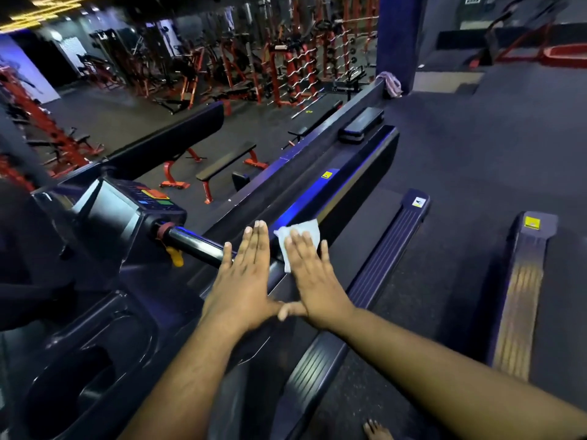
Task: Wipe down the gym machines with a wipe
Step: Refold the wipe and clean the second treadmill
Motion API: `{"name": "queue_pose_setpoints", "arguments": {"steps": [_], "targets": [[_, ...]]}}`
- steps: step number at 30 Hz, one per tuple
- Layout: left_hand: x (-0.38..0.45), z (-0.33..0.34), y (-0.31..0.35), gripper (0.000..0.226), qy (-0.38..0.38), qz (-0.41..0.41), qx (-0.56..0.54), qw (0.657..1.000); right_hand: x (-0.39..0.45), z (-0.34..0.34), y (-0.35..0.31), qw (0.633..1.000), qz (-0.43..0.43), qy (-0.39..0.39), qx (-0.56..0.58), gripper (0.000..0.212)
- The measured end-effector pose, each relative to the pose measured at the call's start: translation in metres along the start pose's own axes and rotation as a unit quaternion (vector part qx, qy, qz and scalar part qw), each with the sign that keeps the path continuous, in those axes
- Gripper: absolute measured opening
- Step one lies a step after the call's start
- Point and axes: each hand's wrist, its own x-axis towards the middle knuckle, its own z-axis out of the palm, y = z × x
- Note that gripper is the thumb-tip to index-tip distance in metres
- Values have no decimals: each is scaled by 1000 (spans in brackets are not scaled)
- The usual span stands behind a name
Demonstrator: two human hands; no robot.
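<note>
The wipe (298, 239) is lying flat under the right hand (313, 281), fingers straight and pressing it onto the treadmill handrail (197, 246). Just left, the left hand (244, 277) is resting flat, empty. The rail is running leftward toward the console (127, 208).

A white wipe (300, 239), crumpled and partly unfolded, lies flat under the straight fingers of the right grip (313, 281), pressed against the dark handrail (197, 244) of the treadmill (127, 214). Its far edge sticks out beyond the fingertips.
</note>
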Motion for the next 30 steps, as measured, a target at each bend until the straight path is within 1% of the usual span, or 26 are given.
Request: {"name": "queue_pose_setpoints", "arguments": {"steps": [2, 5, 7, 9, 12, 14, 17, 19, 20, 21, 23, 24, 25, 26, 27, 28, 29, 30], "targets": [[0, 1, -1, 146, -6, 7, -4, 1000, 16, -10, -7, 999, 24, 5, 41, 132], [1, 1, -3, 146, -1, 14, 1, 1000, 28, -18, -22, 998, 6, 8, 68, 130], [0, 1, -1, 145, -10, 11, 15, 1000, 17, -7, -15, 998, 7, 11, 67, 128], [0, 0, 0, 147, -17, 3, 4, 1000, -4, 15, -5, 996, 41, 7, 80, 126], [-1, -1, 1, 149, -21, 4, 2, 1000, -27, 36, -3, 979, 110, 0, 170, 118], [0, -2, 2, 143, -17, 5, 14, 1000, -23, 37, -10, 960, 145, 29, 238, 115], [0, -1, 2, 123, -7, 11, 6, 1000, -1, 26, -39, 921, 193, 92, 326, 115], [-1, 2, -1, 108, 21, 19, 2, 1000, 4, 26, -57, 907, 211, 107, 349, 121], [-1, 2, -1, 105, 27, 20, 2, 999, 3, 27, -61, 906, 213, 106, 351, 123], [-1, 2, -1, 106, 25, 20, 1, 999, 1, 30, -59, 907, 215, 105, 347, 122], [0, 0, 1, 119, 8, 15, -2, 1000, 1, 34, -43, 902, 236, 116, 342, 117], [0, -1, 2, 128, 0, 14, 5, 1000, 6, 31, -33, 891, 262, 128, 349, 118], [2, -2, 2, 137, -8, 14, 14, 1000, 14, 26, -23, 871, 299, 140, 363, 123], [1, -2, 2, 142, -16, 11, 20, 1000, 21, 20, -15, 850, 333, 147, 382, 131], [1, -1, 2, 144, -20, 9, 22, 1000, 26, 17, -10, 836, 354, 151, 392, 138], [1, -1, 2, 144, -16, 8, 21, 1000, 29, 16, -12, 836, 354, 148, 392, 139], [0, -1, 2, 141, -11, 8, 18, 1000, 26, 18, -19, 853, 330, 143, 377, 135], [1, -3, 2, 135, -3, 10, 11, 1000, 19, 22, -29, 880, 290, 134, 352, 126]]}}
